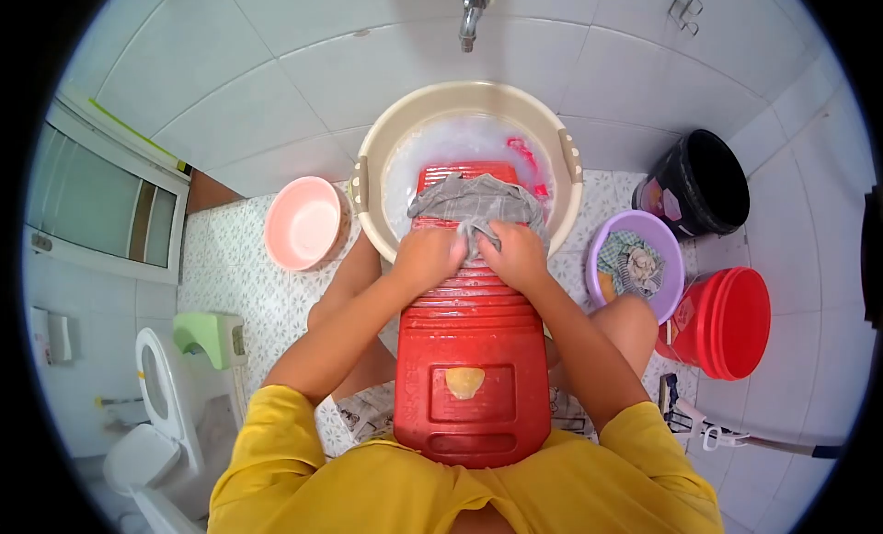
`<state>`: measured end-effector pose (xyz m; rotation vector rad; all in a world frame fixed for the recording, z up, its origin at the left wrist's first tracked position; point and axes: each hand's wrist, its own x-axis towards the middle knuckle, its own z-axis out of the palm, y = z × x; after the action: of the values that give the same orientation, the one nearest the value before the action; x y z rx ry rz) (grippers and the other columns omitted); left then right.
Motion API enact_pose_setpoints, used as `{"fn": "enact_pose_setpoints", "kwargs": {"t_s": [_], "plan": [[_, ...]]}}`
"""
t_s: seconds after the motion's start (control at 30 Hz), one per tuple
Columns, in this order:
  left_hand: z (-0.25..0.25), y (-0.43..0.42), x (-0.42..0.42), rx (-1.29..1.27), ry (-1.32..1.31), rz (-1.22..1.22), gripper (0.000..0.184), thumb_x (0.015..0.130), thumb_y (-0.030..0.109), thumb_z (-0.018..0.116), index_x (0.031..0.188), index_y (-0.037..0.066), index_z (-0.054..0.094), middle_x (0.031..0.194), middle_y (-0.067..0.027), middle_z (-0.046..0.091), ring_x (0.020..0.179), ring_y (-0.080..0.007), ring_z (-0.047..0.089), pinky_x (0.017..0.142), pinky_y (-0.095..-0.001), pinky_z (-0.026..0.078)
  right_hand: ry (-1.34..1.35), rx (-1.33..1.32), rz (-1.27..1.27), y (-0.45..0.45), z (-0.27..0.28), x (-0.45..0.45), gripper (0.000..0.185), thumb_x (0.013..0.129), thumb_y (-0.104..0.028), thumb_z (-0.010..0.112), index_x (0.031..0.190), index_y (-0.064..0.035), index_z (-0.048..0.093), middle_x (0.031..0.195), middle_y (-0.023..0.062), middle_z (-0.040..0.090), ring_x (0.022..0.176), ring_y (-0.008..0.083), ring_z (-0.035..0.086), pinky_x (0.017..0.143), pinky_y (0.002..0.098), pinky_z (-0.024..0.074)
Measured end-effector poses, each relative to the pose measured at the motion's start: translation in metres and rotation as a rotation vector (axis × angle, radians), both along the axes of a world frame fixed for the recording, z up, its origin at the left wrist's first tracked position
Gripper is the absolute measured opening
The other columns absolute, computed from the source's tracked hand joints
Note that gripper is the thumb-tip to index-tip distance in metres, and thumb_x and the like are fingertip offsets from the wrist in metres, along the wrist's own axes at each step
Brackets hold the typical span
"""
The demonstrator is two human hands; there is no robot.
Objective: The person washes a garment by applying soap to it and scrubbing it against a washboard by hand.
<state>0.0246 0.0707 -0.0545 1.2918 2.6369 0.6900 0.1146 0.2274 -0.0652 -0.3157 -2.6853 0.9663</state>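
A wet grey cloth (478, 199) lies across the ridges of a red washboard (471, 336). My left hand (429, 258) and my right hand (515, 256) are side by side with fingers closed on the cloth's near edge, over the ridges. The board's far end rests in a large cream basin (370, 207) of cloudy water, and its near end is against my yellow shirt. A yellowish piece of soap (464, 381) sits in the board's recess. Something bright pink (526, 161) floats in the basin, at the right.
A pink basin (303, 223) stands left; a purple basin (673, 263) holding cloths, a black bucket (662, 189) and a red bucket (708, 322) are right. A tap (473, 14) is above. A green stool (210, 336) and a toilet (166, 396) are at lower left.
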Motion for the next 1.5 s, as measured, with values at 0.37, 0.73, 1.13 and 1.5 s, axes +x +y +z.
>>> {"fn": "enact_pose_setpoints", "kwargs": {"t_s": [0.37,0.73,1.13,1.5], "plan": [[-0.029,0.045,-0.037,-0.018,0.1,0.216,0.03,0.085,0.028,0.052,0.071,0.005,0.066,0.072,-0.0199,0.063,0.068,-0.0388,0.062,0.063,-0.0488,0.049,-0.031,0.003,-0.084,-0.001,0.009,-0.005,0.026,0.078,-0.03,0.063,0.084,-0.0046,0.063,0.077,0.0177,0.064,0.073,0.0381,0.062,0.066,0.0468,0.0485],[0.007,0.003,0.025,-0.06,0.206,0.019,0.025,0.08,0.023,0.057,0.063,0.006,0.063,0.063,-0.0156,0.063,0.057,-0.034,0.063,0.054,-0.0456,0.051,0.12,-0.129,0.09,0.003,0.001,0.003,0.025,0.08,-0.029,0.061,0.079,-0.004,0.061,0.078,0.0192,0.063,0.075,0.0389,0.061,0.066,0.0484,0.0473],[0.034,-0.014,0.036,-0.097,0.092,-0.088,0.028,0.082,0.022,0.054,0.065,0.002,0.063,0.066,-0.0205,0.062,0.061,-0.0364,0.063,0.059,-0.0473,0.05,0.044,-0.073,0.113,0.006,0.003,0.004,0.023,0.08,-0.026,0.061,0.081,-0.0032,0.059,0.081,0.0188,0.063,0.077,0.0388,0.06,0.067,0.0484,0.0468],[-0.017,0.036,-0.026,-0.033,0.127,0.24,0.031,0.083,0.026,0.051,0.066,0.004,0.065,0.068,-0.0212,0.063,0.061,-0.0392,0.062,0.06,-0.0495,0.05,-0.031,0.008,-0.044,0.001,0.008,0.0,0.023,0.079,-0.026,0.06,0.081,-0.0035,0.059,0.08,0.0179,0.063,0.076,0.0379,0.061,0.066,0.0472,0.0472]]}}
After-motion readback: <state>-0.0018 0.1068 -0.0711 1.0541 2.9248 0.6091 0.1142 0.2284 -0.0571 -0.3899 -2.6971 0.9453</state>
